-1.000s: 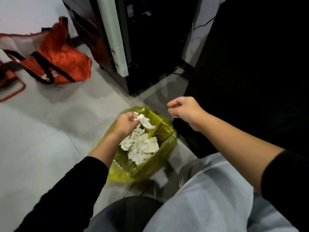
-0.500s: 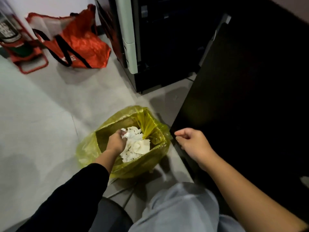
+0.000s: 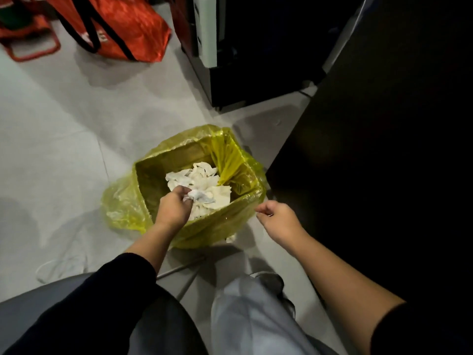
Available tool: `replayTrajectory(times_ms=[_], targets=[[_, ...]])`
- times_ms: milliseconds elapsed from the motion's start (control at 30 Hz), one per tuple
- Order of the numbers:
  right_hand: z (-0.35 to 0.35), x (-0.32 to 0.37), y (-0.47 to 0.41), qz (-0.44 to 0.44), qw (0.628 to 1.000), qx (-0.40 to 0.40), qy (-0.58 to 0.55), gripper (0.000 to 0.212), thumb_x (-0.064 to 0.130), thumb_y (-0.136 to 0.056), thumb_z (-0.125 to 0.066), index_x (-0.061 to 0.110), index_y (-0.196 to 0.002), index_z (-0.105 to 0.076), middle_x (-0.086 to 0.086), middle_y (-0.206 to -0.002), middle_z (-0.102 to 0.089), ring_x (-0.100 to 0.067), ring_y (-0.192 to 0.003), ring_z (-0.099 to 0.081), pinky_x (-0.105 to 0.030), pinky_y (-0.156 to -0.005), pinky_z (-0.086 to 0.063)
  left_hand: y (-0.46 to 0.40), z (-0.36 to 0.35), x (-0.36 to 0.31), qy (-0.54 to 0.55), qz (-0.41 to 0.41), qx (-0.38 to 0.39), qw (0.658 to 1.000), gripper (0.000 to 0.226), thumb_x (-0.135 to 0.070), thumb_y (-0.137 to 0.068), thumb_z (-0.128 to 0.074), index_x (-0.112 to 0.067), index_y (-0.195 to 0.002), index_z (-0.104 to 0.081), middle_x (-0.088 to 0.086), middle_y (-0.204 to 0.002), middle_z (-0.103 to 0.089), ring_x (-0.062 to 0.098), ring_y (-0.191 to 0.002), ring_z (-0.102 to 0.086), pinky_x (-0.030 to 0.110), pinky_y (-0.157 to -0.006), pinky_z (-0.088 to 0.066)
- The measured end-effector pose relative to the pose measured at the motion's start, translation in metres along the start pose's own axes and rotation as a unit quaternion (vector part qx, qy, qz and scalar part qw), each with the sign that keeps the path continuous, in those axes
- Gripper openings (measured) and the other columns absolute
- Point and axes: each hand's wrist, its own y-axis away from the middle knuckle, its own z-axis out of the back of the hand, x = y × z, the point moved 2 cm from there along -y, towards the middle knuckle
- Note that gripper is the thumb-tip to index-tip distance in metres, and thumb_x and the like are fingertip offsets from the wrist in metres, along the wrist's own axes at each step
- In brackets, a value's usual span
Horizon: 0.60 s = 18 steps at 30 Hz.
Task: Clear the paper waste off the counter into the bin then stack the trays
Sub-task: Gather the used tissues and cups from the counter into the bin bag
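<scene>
Pinched in the left hand (image 3: 175,204): one crumpled paper wad (image 3: 202,198), white with grey smudges, fingers curled round its near end, held just above the heap inside the bin (image 3: 245,198). Bin on the grey floor (image 3: 64,149), square-mouthed, lined with a yellow plastic bag (image 3: 122,201) draped loose over its sides. Inside the bin: pile of crumpled white paper (image 3: 197,178), filling the middle and far part. Just outside the bin's near wall, low on the floor: a small white scrap (image 3: 230,238), touching the liner. Right hand (image 3: 279,217) just right of the bin's near-right corner, fingers curled in; something thin and pale shows at the fingertips, too small to tell whether held. Left forearm bare from the wrist, black sleeve (image 3: 102,298) pushed up behind; right forearm bare likewise. Nearer than the bin: grey trouser leg (image 3: 250,316) and a dark rounded seat edge (image 3: 30,308). Right of the bin: tall black panel (image 3: 384,149), close beside the liner. Beyond the bin: dark cabinet with a white vertical strip (image 3: 204,32). Far left beyond the bin: orange bag with black straps (image 3: 122,26), lying on the floor, well apart.
</scene>
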Motion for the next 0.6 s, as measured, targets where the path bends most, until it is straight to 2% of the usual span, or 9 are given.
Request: replayTrajectory(times_ms=[133,200,300,400,467,500,600], targets=[[-0.033,-0.047,-0.019,-0.013,1.0,-0.002,-0.011,0.02,0.01,-0.092,-0.054,0.009,-0.108,-0.065,-0.006,-0.111,-0.065,-0.018,-0.102,-0.058,-0.021,-0.082,-0.04,-0.014,-0.019,0.008,-0.064,-0.047,0.066,0.995,0.048,-0.014,-0.091,-0.057,-0.012,-0.138,-0.045,0.015,-0.137,-0.051,0.029,-0.117,-0.054,0.033,-0.095,-0.044],[-0.049,-0.072,-0.027,-0.029,1.0,0.008,-0.005,0.021,0.009,-0.092,-0.054,0.007,-0.109,-0.065,-0.008,-0.112,-0.065,-0.021,-0.106,-0.058,-0.023,-0.086,-0.041,-0.02,-0.028,0.003,-0.105,-0.084,0.092,0.987,0.054,-0.011,-0.09,-0.058,-0.014,-0.141,-0.041,0.012,-0.142,-0.046,0.027,-0.127,-0.047,0.032,-0.1,-0.039],[-0.07,-0.107,-0.043,-0.034,0.998,0.03,0.045,0.023,0.007,-0.09,-0.054,0.006,-0.111,-0.065,-0.01,-0.114,-0.064,-0.024,-0.108,-0.058,-0.024,-0.089,-0.042,-0.032,-0.041,-0.004,-0.209,-0.16,0.149,0.953,0.051,-0.015,-0.09,-0.059,-0.014,-0.138,-0.044,0.009,-0.143,-0.045,0.026,-0.13,-0.044,0.031,-0.104,-0.036],[-0.094,-0.14,-0.063,-0.021,0.99,0.076,0.12,0.03,0.008,-0.09,-0.052,0.005,-0.118,-0.061,-0.016,-0.124,-0.058,-0.031,-0.114,-0.054,-0.029,-0.095,-0.041,-0.043,-0.053,-0.007,-0.282,-0.243,0.182,0.91,0.044,-0.025,-0.092,-0.055,-0.014,-0.135,-0.048,0.011,-0.137,-0.05,0.028,-0.123,-0.048,0.034,-0.103,-0.039],[-0.112,-0.157,-0.076,-0.007,0.98,0.115,0.161,0.034,0.008,-0.091,-0.051,0.004,-0.124,-0.057,-0.019,-0.13,-0.052,-0.033,-0.119,-0.05,-0.029,-0.1,-0.036,-0.045,-0.061,-0.01,-0.326,-0.326,0.185,0.868,0.042,-0.028,-0.093,-0.051,-0.016,-0.133,-0.05,0.012,-0.133,-0.051,0.03,-0.121,-0.049,0.041,-0.1,-0.041],[-0.122,-0.165,-0.082,-0.001,0.976,0.129,0.176,0.035,0.008,-0.091,-0.05,0.004,-0.126,-0.056,-0.019,-0.132,-0.05,-0.033,-0.121,-0.049,-0.03,-0.102,-0.034,-0.044,-0.066,-0.012,-0.349,-0.384,0.19,0.833,0.04,-0.031,-0.094,-0.048,-0.016,-0.131,-0.051,0.013,-0.131,-0.052,0.031,-0.12,-0.05,0.044,-0.098,-0.044],[-0.153,-0.191,-0.106,0.011,0.97,0.142,0.198,0.04,0.008,-0.09,-0.049,0.007,-0.13,-0.052,-0.018,-0.136,-0.047,-0.034,-0.123,-0.046,-0.032,-0.107,-0.034,-0.035,-0.078,-0.006,-0.4,-0.556,0.209,0.698,0.043,-0.034,-0.09,-0.033,-0.014,-0.119,-0.058,0.013,-0.117,-0.061,0.032,-0.105,-0.06,0.045,-0.08,-0.054]])
